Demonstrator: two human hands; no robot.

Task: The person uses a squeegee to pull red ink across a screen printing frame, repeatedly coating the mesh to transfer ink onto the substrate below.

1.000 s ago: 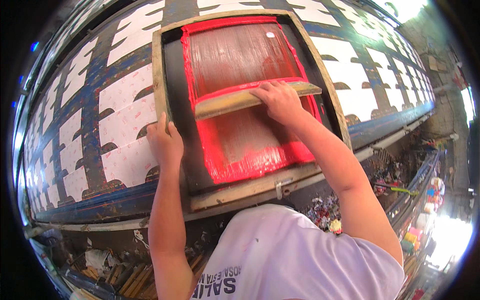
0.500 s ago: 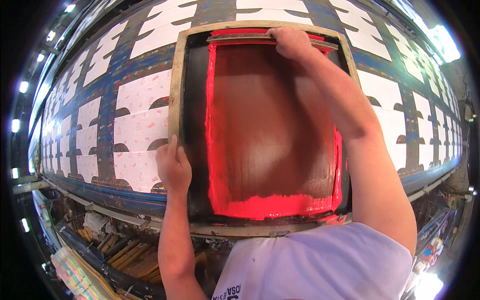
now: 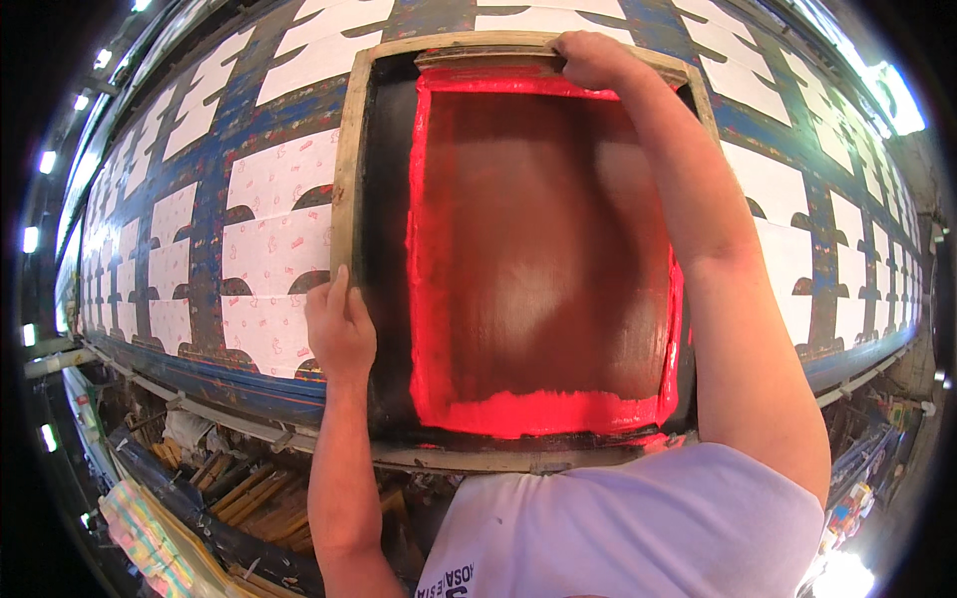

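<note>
A wooden screen-printing frame (image 3: 346,189) lies on the long table in front of me. Its brown-red mesh (image 3: 513,219) is bordered by black. Bright red ink (image 3: 528,412) forms a thick band along the near edge, lines both sides and makes another band at the far end. My left hand (image 3: 341,327) is closed around the frame's left rail. At the far end my right hand (image 3: 596,62) is closed on a squeegee (image 3: 483,62), which lies against the far rail; its fingers reach that rail and partly hide the squeegee.
White cut fabric pieces (image 3: 279,234) lie in rows on the dark blue table (image 3: 209,239); those at left carry small red prints, those at right (image 3: 768,179) look plain. A metal rail (image 3: 249,429) runs along the near edge. Wooden pieces (image 3: 249,498) are stored below.
The squeegee and my right hand have moved farther away, up to the far rail, exposing a red ink band. My left hand still grips the left rail.
</note>
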